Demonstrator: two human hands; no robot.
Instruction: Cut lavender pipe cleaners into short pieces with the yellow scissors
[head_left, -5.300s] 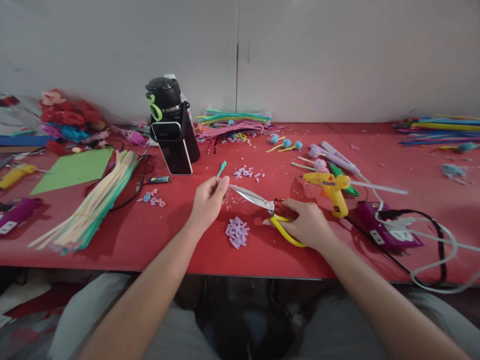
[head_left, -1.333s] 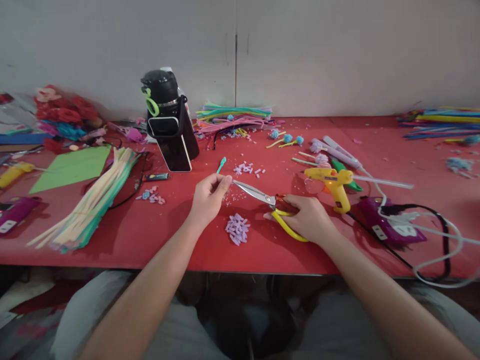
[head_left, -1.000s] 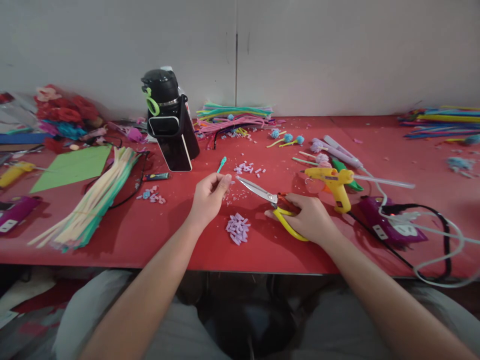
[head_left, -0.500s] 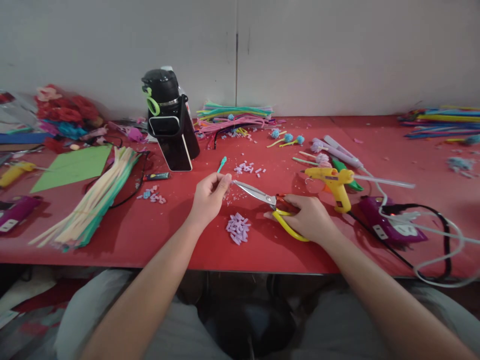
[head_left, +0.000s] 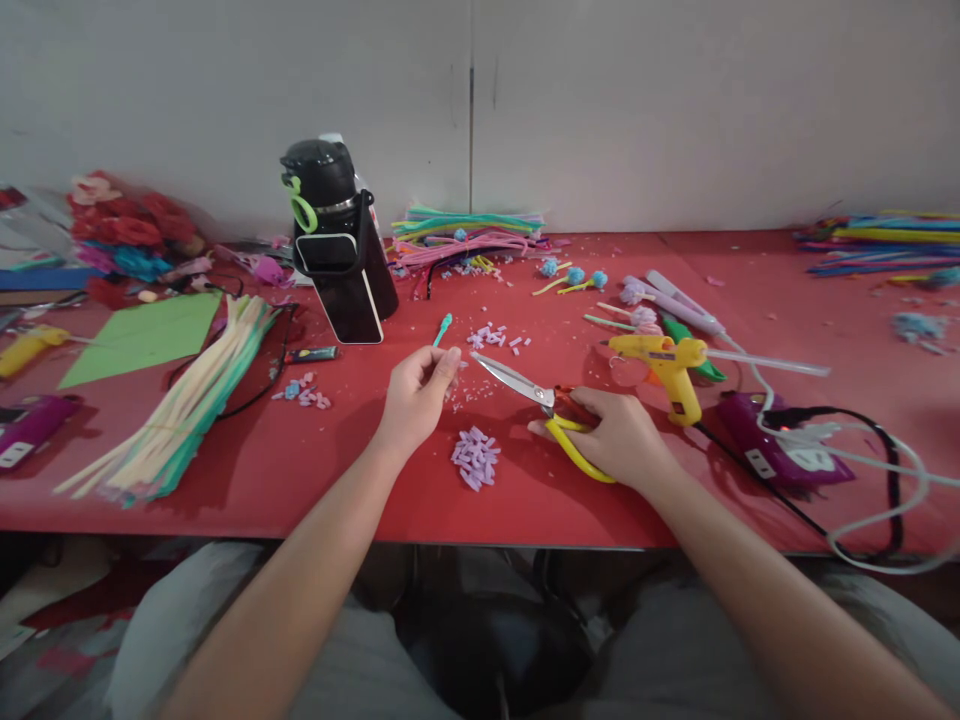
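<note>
My left hand (head_left: 420, 392) is closed in a pinch, thumb against fingers, with a tiny pale lilac piece just showing at the fingertips. A teal stem with a small knobbed tip (head_left: 445, 326) sticks out beyond that hand; whether the hand touches it I cannot tell. My right hand (head_left: 611, 435) is wrapped round the red and yellow handles of a pair of scissors (head_left: 517, 382). Their blades look nearly closed and point left, the tips a little apart from my left fingertips. Below lies a pile of cut lilac pieces (head_left: 475, 459), with tiny crumbs above it.
A black bottle (head_left: 319, 180) with a phone in front stands behind my left hand. Pale pipe cleaners (head_left: 202, 400) lie left, near blue and pink bits (head_left: 302, 391). On the right are a yellow glue gun (head_left: 664, 362), a purple power box (head_left: 787, 450) and looped cables.
The scissor tips have come slightly away from my left fingertips. My left hand has shifted a touch to the left, still pinching.
</note>
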